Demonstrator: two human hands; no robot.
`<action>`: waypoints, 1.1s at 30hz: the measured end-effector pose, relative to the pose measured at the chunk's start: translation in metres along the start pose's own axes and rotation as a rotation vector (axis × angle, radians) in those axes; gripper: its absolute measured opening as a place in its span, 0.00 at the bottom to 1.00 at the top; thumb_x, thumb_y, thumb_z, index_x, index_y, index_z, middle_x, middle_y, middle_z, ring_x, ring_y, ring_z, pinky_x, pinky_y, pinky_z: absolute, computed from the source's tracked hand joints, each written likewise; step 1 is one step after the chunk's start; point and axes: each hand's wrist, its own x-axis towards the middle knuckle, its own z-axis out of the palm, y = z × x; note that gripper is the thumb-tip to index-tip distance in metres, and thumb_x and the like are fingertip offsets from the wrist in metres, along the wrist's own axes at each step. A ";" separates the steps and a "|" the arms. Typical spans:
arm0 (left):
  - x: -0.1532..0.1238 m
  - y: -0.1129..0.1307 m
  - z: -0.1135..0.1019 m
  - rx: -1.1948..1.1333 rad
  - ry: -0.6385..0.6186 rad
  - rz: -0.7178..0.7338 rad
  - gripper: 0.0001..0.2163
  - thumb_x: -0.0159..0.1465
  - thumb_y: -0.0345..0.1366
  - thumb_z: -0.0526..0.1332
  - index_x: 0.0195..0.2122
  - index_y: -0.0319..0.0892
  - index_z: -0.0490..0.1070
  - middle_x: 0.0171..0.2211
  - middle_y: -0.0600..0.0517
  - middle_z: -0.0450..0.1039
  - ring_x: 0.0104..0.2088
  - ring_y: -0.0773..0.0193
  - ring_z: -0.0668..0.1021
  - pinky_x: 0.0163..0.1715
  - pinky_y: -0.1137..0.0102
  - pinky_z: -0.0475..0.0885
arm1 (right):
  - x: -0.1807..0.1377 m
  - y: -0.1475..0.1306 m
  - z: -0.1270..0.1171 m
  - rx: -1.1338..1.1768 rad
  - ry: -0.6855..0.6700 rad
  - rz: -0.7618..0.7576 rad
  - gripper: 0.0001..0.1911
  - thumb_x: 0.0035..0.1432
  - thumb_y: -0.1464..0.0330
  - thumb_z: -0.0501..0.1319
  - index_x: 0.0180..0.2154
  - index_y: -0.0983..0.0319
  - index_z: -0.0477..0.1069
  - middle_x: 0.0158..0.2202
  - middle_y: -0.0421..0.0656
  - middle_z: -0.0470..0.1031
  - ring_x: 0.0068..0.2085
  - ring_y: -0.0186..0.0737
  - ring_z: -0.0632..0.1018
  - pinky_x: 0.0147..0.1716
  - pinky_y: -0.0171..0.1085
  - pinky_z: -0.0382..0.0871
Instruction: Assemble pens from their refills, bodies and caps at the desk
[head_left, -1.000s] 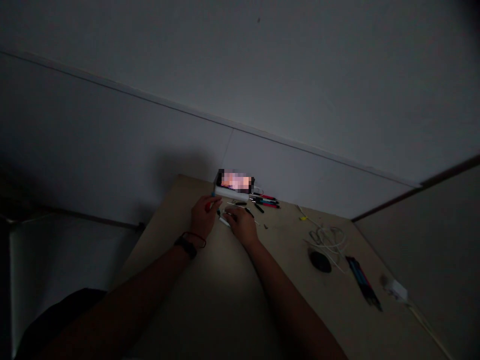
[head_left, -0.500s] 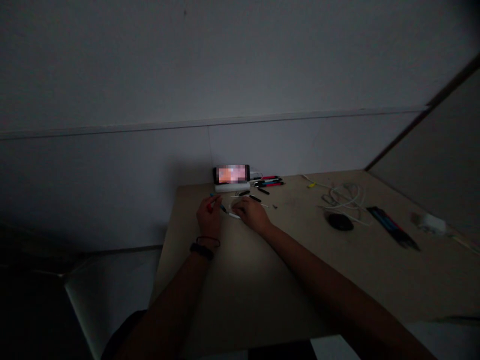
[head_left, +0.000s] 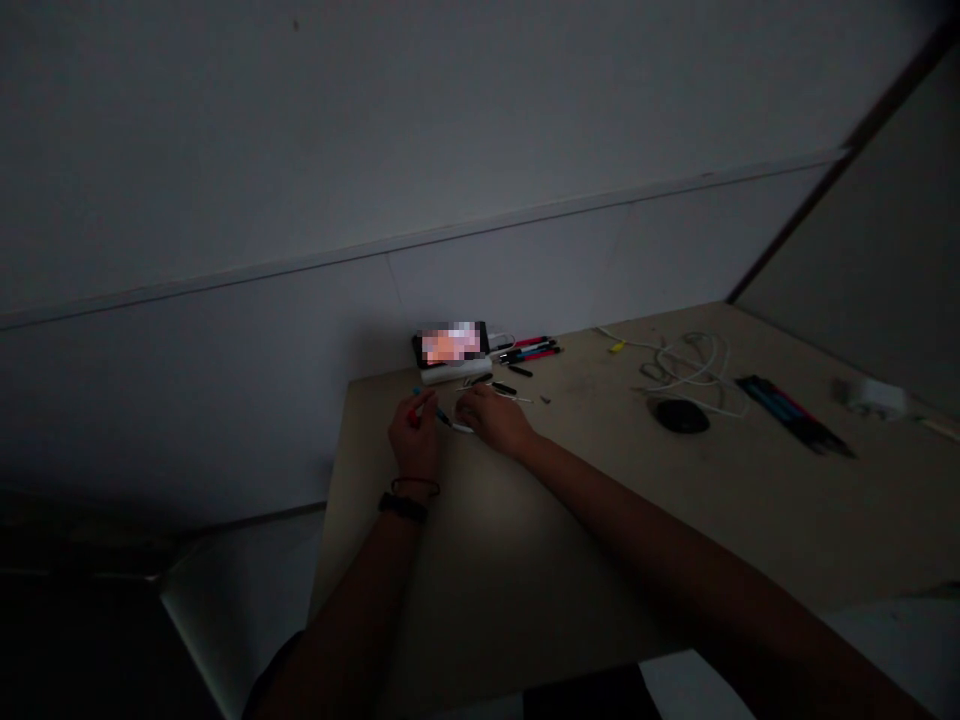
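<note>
My left hand is closed around a slim pen with a blue-green end and a dark, pointed lower part. Something small and red shows between its fingers. To its right, my right hand is low over the table with fingers curled together; a small thin white piece lies at its fingertips. What those fingers pinch is hidden. Just beyond the right hand lie black pen parts and thin white sticks, and a tiny grey piece sits to its right.
A phone with a lit screen leans on a white block by the wall. Several pens lie beside it. Farther right are a coiled white cable, a black mouse, a dark pack and a white adapter.
The view has tilted and shifted slightly. Both hands stay close together in much the same places, the pen still in the left; the right fingers have shifted slightly over the white piece.
</note>
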 end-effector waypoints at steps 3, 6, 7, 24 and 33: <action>0.000 0.000 0.000 0.010 -0.001 -0.008 0.11 0.63 0.42 0.65 0.40 0.41 0.82 0.40 0.47 0.81 0.44 0.58 0.80 0.50 0.64 0.74 | 0.001 0.001 0.001 -0.008 -0.026 -0.016 0.09 0.66 0.66 0.62 0.44 0.56 0.79 0.53 0.45 0.74 0.47 0.43 0.78 0.40 0.35 0.67; 0.000 0.000 0.000 0.020 0.002 -0.005 0.12 0.63 0.43 0.65 0.40 0.41 0.82 0.41 0.47 0.81 0.45 0.58 0.80 0.51 0.64 0.73 | 0.002 0.003 0.001 -0.025 -0.037 -0.016 0.10 0.66 0.66 0.60 0.45 0.57 0.78 0.53 0.45 0.74 0.48 0.44 0.78 0.40 0.35 0.68; 0.000 0.000 0.000 0.023 0.001 -0.002 0.12 0.63 0.43 0.65 0.40 0.41 0.82 0.41 0.47 0.81 0.45 0.58 0.80 0.51 0.64 0.73 | 0.002 0.003 0.001 -0.032 -0.044 -0.015 0.10 0.66 0.66 0.60 0.46 0.58 0.78 0.53 0.46 0.73 0.48 0.44 0.78 0.40 0.35 0.68; 0.000 0.001 -0.001 0.029 -0.027 -0.012 0.11 0.63 0.41 0.65 0.41 0.42 0.82 0.42 0.47 0.81 0.45 0.58 0.80 0.50 0.65 0.73 | 0.000 0.002 0.000 -0.051 -0.056 0.003 0.09 0.66 0.67 0.60 0.46 0.60 0.76 0.54 0.48 0.72 0.48 0.45 0.78 0.42 0.36 0.68; 0.000 0.000 -0.001 0.021 -0.025 -0.007 0.11 0.63 0.42 0.65 0.41 0.42 0.82 0.41 0.47 0.81 0.45 0.58 0.80 0.50 0.64 0.73 | -0.002 0.009 0.002 0.117 0.067 0.005 0.06 0.65 0.70 0.61 0.42 0.61 0.76 0.47 0.47 0.76 0.47 0.42 0.77 0.43 0.36 0.67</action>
